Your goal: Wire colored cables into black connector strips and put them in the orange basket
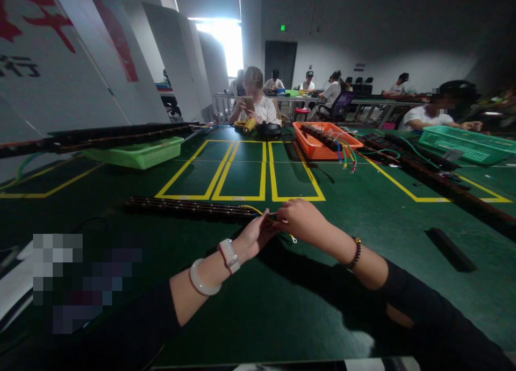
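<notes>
Your left hand point(255, 235) and right hand point(299, 219) pinch the yellow wire point(253, 208) at the black strip's point(189, 208) end, frame centre; tugging sideways could pull it loose.

Both forearms reach forward, left hand point(255, 235) and right hand point(300, 219) meeting, fingertips apparently pinched together.

We count two green baskets point(139, 151) point(467, 143), upper left and right, one orange basket point(322, 140) at upper centre, three yellow-taped rectangles point(242, 169) mid-frame, and our own two hands point(258, 234) point(300, 218) meeting low centre.
</notes>
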Tool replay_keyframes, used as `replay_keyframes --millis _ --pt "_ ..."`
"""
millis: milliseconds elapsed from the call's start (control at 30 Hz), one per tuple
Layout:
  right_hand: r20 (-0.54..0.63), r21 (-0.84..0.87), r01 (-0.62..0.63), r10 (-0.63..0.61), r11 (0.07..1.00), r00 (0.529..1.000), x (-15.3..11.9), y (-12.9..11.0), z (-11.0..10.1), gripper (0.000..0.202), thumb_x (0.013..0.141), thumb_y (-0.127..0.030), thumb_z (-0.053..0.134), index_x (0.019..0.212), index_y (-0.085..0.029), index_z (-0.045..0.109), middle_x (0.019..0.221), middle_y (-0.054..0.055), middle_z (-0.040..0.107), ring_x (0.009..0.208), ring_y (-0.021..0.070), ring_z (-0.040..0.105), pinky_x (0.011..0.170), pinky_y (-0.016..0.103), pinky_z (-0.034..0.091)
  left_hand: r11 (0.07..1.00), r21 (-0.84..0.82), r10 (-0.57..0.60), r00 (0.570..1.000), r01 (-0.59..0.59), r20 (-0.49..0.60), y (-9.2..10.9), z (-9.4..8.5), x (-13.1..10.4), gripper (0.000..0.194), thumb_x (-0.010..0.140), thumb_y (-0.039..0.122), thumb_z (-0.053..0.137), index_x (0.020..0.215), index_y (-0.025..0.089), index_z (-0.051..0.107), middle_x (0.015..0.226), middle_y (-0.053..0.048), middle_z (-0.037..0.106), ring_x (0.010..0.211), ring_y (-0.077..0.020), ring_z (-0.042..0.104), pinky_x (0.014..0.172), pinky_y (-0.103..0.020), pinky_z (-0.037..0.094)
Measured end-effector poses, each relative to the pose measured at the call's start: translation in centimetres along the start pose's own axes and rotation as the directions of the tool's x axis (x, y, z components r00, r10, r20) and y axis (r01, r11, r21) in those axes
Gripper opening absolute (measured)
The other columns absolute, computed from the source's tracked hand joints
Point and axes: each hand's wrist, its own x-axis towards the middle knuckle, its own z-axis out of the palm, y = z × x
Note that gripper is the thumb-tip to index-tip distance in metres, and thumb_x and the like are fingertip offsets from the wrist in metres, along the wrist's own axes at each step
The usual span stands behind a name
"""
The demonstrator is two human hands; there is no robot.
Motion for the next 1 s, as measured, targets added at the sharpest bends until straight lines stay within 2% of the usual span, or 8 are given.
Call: replay_keyframes --millis 100,200,267,467,567,667,767,1000 --pt "0.04 -0.016 0.047 -0.046 0.999 0.998 0.0 -0.3 1.0 0.014 0.086 -0.025 0.058 0.087 -0.015 0.068 0.084 0.008 0.065 0.076 0.019 0.059 0.067 0.03 0.037 1.0 0.01 0.0 1.0 0.0 0.013 -0.1 -0.5 0.4 0.023 0.092 0.022 0.05 0.077 0.009 0.061 0.076 -0.007 0.066 0.069 -0.0125 0.063 0.07 -0.025 0.052" --pt "0.031 -0.044 0.037 -0.036 0.998 0.999 0.2 -0.6 2.0 0.015 0.086 -0.013 0.053 0.093 -0.013 0.065 0.087 0.01 0.066 0.083 0.0215 0.061 0.072 0.031 0.04 1.0 -0.009 0.013 0.999 -0.012 0.036 -0.3 -0.9 0.8 0.02 0.093 0.02 0.049 0.079 0.01 0.062 0.079 -0.007 0.067 0.077 -0.0137 0.064 0.083 -0.03 0.051" --pt "0.032 -0.052 0.01 -0.008 0.999 0.999 0.3 -0.7 2.4 0.018 0.087 -0.011 0.049 0.097 -0.012 0.064 0.087 0.012 0.066 0.085 0.0226 0.061 0.074 0.032 0.041 1.0 -0.011 0.026 0.999 -0.026 0.038 -0.4 -1.0 0.9 0.021 0.093 0.018 0.048 0.079 0.011 0.062 0.081 -0.008 0.068 0.082 -0.0142 0.065 0.089 -0.032 0.05" --pt "0.1 -0.004 -0.053 0.053 0.999 0.994 0.4 -0.2 1.4 0.02 0.09 -0.016 0.047 0.089 -0.009 0.065 0.084 0.014 0.065 0.079 0.0211 0.063 0.068 0.029 0.041 0.999 0.044 0.01 0.999 -0.012 0.043 -0.4 -0.5 0.7 0.023 0.091 0.026 0.053 0.081 0.009 0.062 0.089 -0.011 0.068 0.09 -0.0173 0.065 0.094 -0.036 0.048" --pt "0.082 -0.001 -0.089 0.089 0.996 0.993 0.3 0.3 0.7 0.024 0.094 -0.024 0.045 0.091 -0.011 0.065 0.088 0.013 0.063 0.077 0.0194 0.062 0.065 0.028 0.04 0.997 0.063 0.044 0.997 -0.048 0.066 -0.4 -0.6 0.8 0.018 0.088 0.025 0.058 0.082 0.009 0.062 0.088 -0.01 0.068 0.089 -0.0174 0.065 0.094 -0.037 0.048" --pt "0.017 -0.012 -0.12 0.12 0.993 0.993 0.5 1.2 0.8 0.024 0.094 -0.027 0.047 0.092 -0.012 0.066 0.092 0.012 0.061 0.08 0.0192 0.061 0.066 0.028 0.039 0.993 0.095 0.066 0.996 -0.072 0.064 -0.5 -0.7 0.7 0.015 0.091 0.021 0.053 0.085 0.01 0.061 0.088 -0.01 0.068 0.086 -0.0169 0.065 0.094 -0.038 0.048" --pt "-0.048 0.012 -0.148 0.148 0.989 0.988 1.1 2.5 2.0 0.024 0.095 -0.023 0.045 0.096 -0.013 0.066 0.093 0.011 0.061 0.083 0.0184 0.06 0.069 0.027 0.038 0.988 0.127 0.076 0.994 -0.086 0.079 -0.6 -0.3 0.4 0.017 0.092 0.019 0.049 0.089 0.008 0.062 0.093 -0.012 0.067 0.088 -0.0172 0.065 0.094 -0.038 0.048" --pt "-0.045 0.034 -0.131 0.132 0.991 0.99 2.4 4.2 5.6 0.025 0.096 -0.023 0.043 0.1 -0.016 0.066 0.095 0.008 0.063 0.081 0.016 0.058 0.073 0.028 0.035 0.994 0.107 0.005 1.0 -0.006 0.014 -0.1 0.5 -0.1 0.022 0.093 0.022 0.046 0.088 0.007 0.06 0.092 -0.014 0.065 0.088 -0.0177 0.064 0.095 -0.037 0.046"
